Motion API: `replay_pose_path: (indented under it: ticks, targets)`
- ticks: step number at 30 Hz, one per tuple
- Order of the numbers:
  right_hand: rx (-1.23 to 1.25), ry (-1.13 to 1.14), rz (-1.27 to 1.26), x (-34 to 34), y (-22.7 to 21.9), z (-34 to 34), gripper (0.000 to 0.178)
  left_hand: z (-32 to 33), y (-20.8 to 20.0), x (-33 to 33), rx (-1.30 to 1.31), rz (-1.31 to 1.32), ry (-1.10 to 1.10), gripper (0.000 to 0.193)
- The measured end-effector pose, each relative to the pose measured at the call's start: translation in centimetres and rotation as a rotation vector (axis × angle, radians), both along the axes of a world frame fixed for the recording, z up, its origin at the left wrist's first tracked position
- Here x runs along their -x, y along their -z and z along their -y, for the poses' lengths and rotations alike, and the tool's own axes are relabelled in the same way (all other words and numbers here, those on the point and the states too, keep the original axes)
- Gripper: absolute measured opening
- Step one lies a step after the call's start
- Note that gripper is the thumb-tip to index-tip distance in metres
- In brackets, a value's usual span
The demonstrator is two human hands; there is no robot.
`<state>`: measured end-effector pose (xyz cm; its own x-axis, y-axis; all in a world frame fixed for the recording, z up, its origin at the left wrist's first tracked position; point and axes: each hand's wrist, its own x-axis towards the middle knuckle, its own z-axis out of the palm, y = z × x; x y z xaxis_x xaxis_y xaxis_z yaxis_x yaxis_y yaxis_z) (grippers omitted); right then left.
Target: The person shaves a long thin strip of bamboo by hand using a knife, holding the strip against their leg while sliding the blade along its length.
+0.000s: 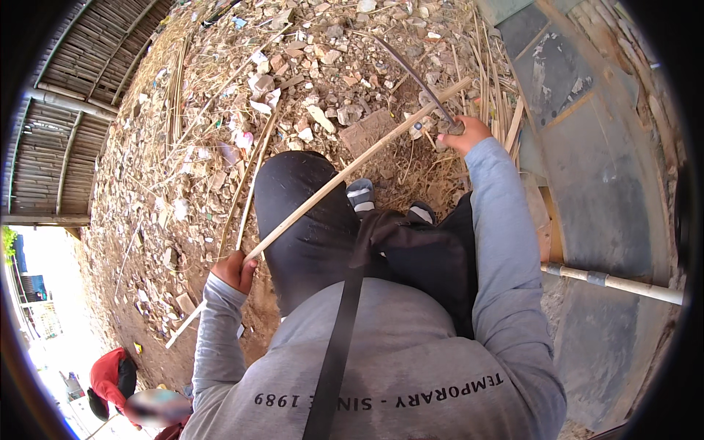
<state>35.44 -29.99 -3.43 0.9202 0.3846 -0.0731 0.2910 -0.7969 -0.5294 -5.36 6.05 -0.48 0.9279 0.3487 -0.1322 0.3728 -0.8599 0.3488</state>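
Note:
A long pale wooden strip (330, 187) runs slantwise across my lap, from low left to upper right, passing over my left knee. Around its lower part my left hand (236, 271) is closed, with the strip's end sticking out beyond it. My right hand (467, 136) is closed on a long, dark, slightly curved machete (412, 72); its handle is hidden by the fingers. The blade points up and to the left and crosses the strip close to its far end. Whether the edge bites into the wood I cannot tell.
Stones and rubble (323, 81) cover the ground ahead, with thin split sticks (257, 169) by my left knee and more at upper right. Grey panels (598, 176) and a pale pole (616, 284) lie on the right. A person in red (110, 378) bends at lower left.

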Motion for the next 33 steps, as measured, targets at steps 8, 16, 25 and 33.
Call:
replay_pose_path:
  ticks: [8,16,25,33]
  targets:
    - [-0.127,-0.014,0.094,0.6,-0.4,-0.7,0.05,0.8,1.2,-0.2,0.021,0.238,-0.04,0.028]
    - [-0.224,-0.071,0.013,1.3,-0.9,-1.5,0.047,0.4,1.8,0.0,-0.068,0.188,0.047,0.023]
    - [-0.155,-0.069,0.064,1.8,-1.1,-2.0,0.045,0.3,1.2,-0.1,0.299,0.014,-0.079,0.045]
    - [-0.168,-0.148,0.076,2.1,-1.2,-2.2,0.045,1.0,-1.2,-1.5,0.345,0.026,-0.054,0.039]
